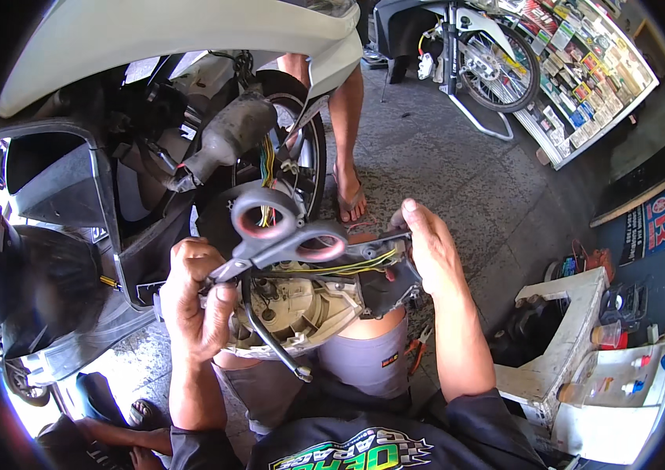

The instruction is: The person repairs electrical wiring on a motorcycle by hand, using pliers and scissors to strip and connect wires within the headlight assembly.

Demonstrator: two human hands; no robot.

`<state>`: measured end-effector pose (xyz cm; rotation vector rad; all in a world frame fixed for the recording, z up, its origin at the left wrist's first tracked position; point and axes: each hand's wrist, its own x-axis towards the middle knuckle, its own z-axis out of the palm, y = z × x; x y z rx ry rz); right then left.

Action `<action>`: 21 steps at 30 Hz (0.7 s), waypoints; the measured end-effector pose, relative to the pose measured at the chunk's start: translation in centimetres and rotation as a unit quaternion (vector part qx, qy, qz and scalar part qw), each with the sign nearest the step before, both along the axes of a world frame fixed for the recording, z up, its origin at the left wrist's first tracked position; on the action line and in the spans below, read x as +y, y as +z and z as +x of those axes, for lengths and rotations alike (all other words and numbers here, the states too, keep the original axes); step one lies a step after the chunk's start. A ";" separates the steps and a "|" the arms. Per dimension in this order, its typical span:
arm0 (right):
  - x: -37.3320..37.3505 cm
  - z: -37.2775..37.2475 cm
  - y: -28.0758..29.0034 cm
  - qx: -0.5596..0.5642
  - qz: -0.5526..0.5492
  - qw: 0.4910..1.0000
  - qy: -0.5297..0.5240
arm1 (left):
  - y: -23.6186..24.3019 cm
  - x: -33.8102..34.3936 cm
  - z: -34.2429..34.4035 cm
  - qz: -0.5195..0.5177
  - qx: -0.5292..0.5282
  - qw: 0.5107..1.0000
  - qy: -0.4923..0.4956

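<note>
My left hand (198,301) is closed around the blade end of a pair of scissors (268,252), whose grey handles with red inner rings point up and right. Across my lap lies a scooter's plastic light housing (313,307), cream inside with a black right end. Yellow and green wires (360,267) run along its top. A dark bar with a silver tip (279,352) slants down over its front. My right hand (432,247) grips the housing's black right end, thumb up; its other fingers are mostly hidden behind.
A scooter with white bodywork (183,27) stands ahead on the left, its loose wires hanging by the wheel. A bystander's bare leg (344,117) is beside it. Red-handled pliers (420,348) lie on the floor by my knee. At the right stands a white wooden stand (555,368).
</note>
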<state>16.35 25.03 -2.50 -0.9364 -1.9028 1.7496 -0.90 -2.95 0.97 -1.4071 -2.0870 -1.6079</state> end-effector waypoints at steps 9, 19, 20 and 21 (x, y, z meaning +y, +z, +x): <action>1.1 1.5 -1.6 0.076 -0.127 0.988 0.032 | -0.7 0.3 0.2 0.058 -0.134 0.989 -0.016; -0.9 5.3 -3.9 0.176 -0.227 0.955 0.078 | -0.3 -0.2 0.1 0.034 -0.146 0.989 -0.018; -0.9 5.1 -3.9 0.175 -0.230 0.953 0.090 | -0.1 -0.2 0.3 0.026 -0.151 0.988 -0.008; -0.8 4.8 -3.7 0.175 -0.232 0.951 0.102 | -0.1 -0.4 0.2 0.026 -0.149 0.988 -0.014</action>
